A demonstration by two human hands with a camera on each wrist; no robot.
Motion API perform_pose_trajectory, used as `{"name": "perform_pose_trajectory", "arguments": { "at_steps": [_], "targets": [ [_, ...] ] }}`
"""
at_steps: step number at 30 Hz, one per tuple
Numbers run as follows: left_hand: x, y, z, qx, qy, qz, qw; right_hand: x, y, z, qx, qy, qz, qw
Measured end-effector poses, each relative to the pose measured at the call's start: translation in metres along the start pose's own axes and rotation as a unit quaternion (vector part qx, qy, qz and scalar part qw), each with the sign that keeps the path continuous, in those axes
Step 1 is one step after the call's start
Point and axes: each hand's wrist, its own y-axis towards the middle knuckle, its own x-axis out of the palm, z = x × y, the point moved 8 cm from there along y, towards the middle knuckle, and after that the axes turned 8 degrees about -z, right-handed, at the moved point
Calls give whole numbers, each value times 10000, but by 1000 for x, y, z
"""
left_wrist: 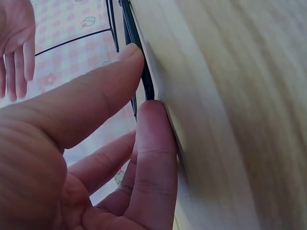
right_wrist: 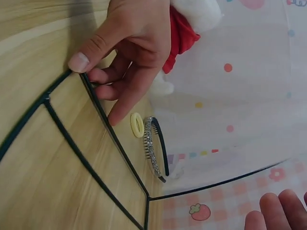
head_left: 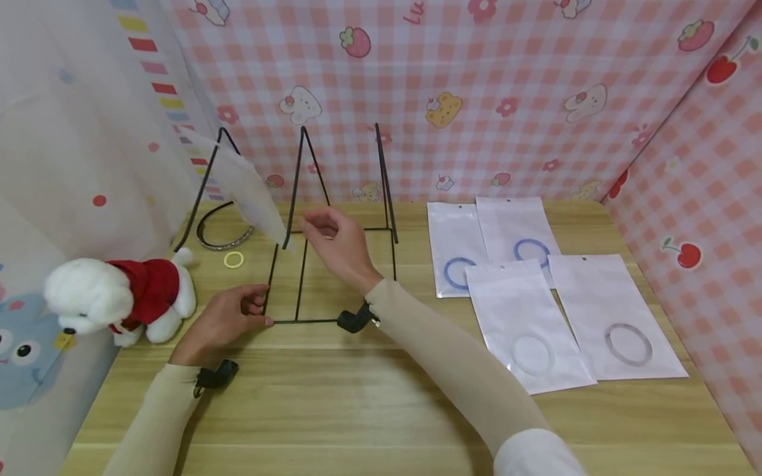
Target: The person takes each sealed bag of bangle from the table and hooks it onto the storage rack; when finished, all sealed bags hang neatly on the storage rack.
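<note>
A black wire rack (head_left: 301, 281) stands on the table, with several bent wire prongs rising from its base. My left hand (head_left: 223, 322) pinches its front left corner; in the left wrist view the thumb (left_wrist: 129, 50) and a finger lie against the wire. My right hand (head_left: 342, 248) is over the rack's base beside the middle prong, fingers loosely bent and holding nothing. On the left side of the rack hangs a thin whitish pouch (head_left: 247, 188), tilted and seen nearly edge-on. Only the fingertips of the right hand (right_wrist: 280, 213) show in the right wrist view.
Left of the rack are a glittery toothed headband (right_wrist: 152, 151), a small yellow ring (head_left: 234, 260) and a white plush dog (head_left: 89, 291) in red. Several white pouches (head_left: 530, 311) with rings showing through lie at the right. Patterned curtains (head_left: 500, 132) close off the back and sides.
</note>
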Motion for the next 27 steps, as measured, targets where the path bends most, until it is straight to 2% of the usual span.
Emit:
{"name": "perform_pose_trajectory", "arguments": {
  "at_steps": [7,12,19,27],
  "targets": [
    [-1,0,3,31,113,-38,9999,-21,-29,-4,-97,-138,-97,9998],
    [0,1,4,15,131,-86,9999,-49,-54,-4,-44,-452,-124,9989],
    [0,0,4,49,179,-55,9998,-101,-83,12,320,-737,113,9967],
    [1,0,3,188,123,-25,9997,-174,-127,27,771,-1433,321,9861]
  ]
}}
